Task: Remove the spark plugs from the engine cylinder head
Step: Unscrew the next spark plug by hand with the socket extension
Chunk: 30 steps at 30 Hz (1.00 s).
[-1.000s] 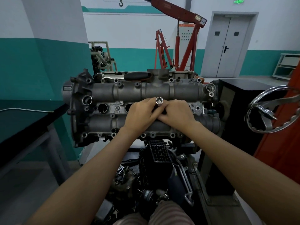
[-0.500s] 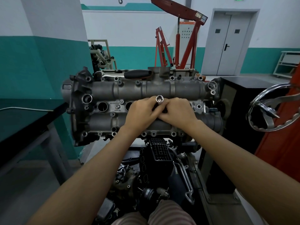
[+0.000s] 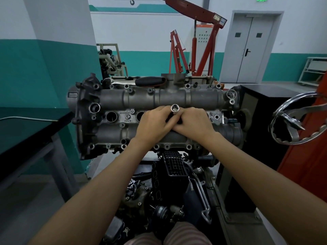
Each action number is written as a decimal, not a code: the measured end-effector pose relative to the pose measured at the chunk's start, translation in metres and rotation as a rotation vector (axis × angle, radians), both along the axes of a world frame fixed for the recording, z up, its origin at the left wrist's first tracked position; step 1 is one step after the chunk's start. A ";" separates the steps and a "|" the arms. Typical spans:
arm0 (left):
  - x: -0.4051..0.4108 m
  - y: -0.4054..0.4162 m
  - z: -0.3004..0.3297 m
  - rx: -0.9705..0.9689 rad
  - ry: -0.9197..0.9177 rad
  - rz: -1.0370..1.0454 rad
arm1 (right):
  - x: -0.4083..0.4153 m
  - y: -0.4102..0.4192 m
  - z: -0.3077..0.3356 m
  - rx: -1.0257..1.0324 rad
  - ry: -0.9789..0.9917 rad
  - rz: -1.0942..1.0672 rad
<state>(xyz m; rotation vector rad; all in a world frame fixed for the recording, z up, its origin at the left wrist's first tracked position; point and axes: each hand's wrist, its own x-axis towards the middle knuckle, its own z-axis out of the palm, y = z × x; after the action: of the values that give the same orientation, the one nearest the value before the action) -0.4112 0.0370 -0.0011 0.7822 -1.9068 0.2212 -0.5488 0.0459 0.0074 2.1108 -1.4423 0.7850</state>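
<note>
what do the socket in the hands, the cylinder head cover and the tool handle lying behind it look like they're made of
Socket: looks like chrome-plated steel; bright mirror shine at its open end.
Cylinder head cover: likely cast aluminium; dull grey, grainy, with moulded bosses.
Tool handle: probably rubber or plastic; matte black, no glints.
Both the left hand and right hand keep a grip round the socket.

The cylinder head [image 3: 159, 117] stands in the middle, both hands on its centre: left hand [image 3: 152, 123] just left of the socket [image 3: 175, 109], right hand [image 3: 192, 122] just right of it, fingers touching. Two open plug wells [image 3: 111, 116] lie left of the hands. A ratchet handle [image 3: 150, 81] rests along the head's far edge. A bench [image 3: 26, 138] stands left, an engine hoist [image 3: 203, 41] far behind, a handwheel [image 3: 297, 119] right
</note>
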 end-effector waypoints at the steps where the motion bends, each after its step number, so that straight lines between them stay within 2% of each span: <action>1: 0.000 -0.001 0.000 0.008 0.005 0.006 | 0.000 0.000 0.000 0.008 0.004 -0.006; 6: 0.000 0.001 0.001 0.010 0.005 -0.023 | -0.002 0.000 0.000 0.031 0.037 0.020; 11: 0.001 0.004 0.001 -0.029 -0.043 -0.052 | -0.001 0.000 0.001 0.036 -0.035 0.076; 18: 0.002 0.001 0.001 0.006 -0.038 0.001 | -0.002 0.002 0.000 0.020 -0.045 -0.006; 25: 0.002 0.007 0.003 0.013 -0.025 -0.092 | 0.000 0.005 0.000 0.008 -0.002 0.071; 30: 0.000 0.003 0.000 0.023 0.003 -0.015 | 0.001 0.004 0.000 -0.004 -0.031 0.057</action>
<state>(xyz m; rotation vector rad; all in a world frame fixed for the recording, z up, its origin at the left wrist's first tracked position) -0.4113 0.0404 -0.0015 0.7831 -1.9148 0.1896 -0.5481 0.0495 0.0072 2.1535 -1.4010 0.8450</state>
